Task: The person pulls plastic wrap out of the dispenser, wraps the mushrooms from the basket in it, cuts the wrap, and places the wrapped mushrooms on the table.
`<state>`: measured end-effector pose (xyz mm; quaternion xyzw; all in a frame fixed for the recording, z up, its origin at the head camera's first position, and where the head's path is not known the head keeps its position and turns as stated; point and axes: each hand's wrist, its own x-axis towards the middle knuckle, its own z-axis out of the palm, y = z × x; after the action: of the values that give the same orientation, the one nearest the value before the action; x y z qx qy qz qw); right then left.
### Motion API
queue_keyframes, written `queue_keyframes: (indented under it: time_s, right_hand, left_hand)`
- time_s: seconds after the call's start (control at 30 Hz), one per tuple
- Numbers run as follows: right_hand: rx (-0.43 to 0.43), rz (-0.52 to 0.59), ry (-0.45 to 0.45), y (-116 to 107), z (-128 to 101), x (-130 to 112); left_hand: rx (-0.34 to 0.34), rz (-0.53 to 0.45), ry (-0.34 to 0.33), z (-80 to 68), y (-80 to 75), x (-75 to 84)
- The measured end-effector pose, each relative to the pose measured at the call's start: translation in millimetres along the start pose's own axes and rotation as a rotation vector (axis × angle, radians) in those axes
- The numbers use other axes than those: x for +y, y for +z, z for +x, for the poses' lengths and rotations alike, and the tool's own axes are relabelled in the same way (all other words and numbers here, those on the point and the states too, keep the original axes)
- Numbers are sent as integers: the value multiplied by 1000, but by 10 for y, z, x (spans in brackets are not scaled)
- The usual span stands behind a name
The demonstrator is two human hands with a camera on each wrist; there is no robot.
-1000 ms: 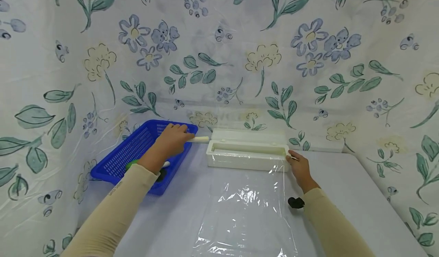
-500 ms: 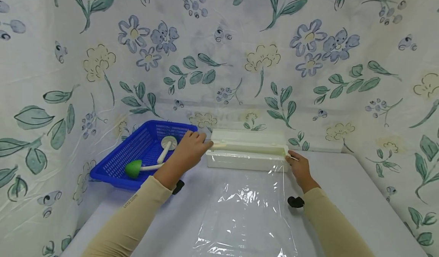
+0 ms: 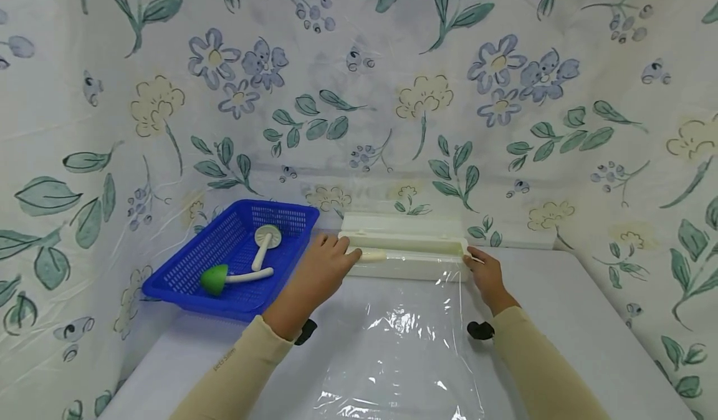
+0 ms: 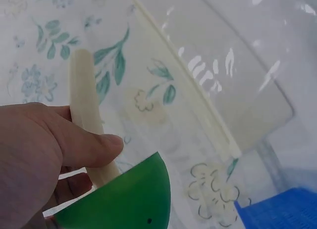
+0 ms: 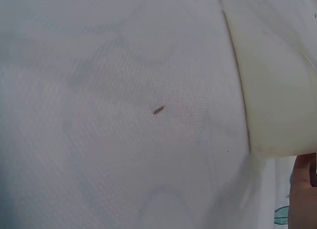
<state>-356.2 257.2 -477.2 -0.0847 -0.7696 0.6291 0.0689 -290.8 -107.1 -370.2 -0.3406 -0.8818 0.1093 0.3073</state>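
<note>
My left hand holds a toy mushroom by its cream stem, whose end overlaps the front left of a long white plastic-wrap dispenser in the head view. The mushroom's green cap shows below the fingers in the left wrist view and is hidden behind the hand from the head. The dispenser's lid stands raised at the back. Clear plastic wrap runs from it over the table towards me. My right hand grips the dispenser's right end, fingertips at its edge in the right wrist view.
A blue plastic basket stands on the left, close to my left forearm. Inside lie a green-capped toy mushroom and a white one. White table cloth extends to the right. A floral sheet hangs behind.
My left hand has moved right and slightly down with the mushroom, from over the basket to the front left of the dispenser. The right hand keeps its grip.
</note>
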Motion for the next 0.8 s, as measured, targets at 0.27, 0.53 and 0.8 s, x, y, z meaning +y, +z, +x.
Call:
queue_keyframes:
  time_s: [0.27,0.53,0.8]
  right_hand:
    - [-19,-23,2,-34,23,-6]
    - [-6,-19,6,-21,10,-16]
    - [-20,-22,14,-4,-13,-9]
  left_hand:
    - [118,-22,115,-63,-16,338]
    - [59,40,128,-117,-34,582]
    - [2,87,149,-211,-17,768]
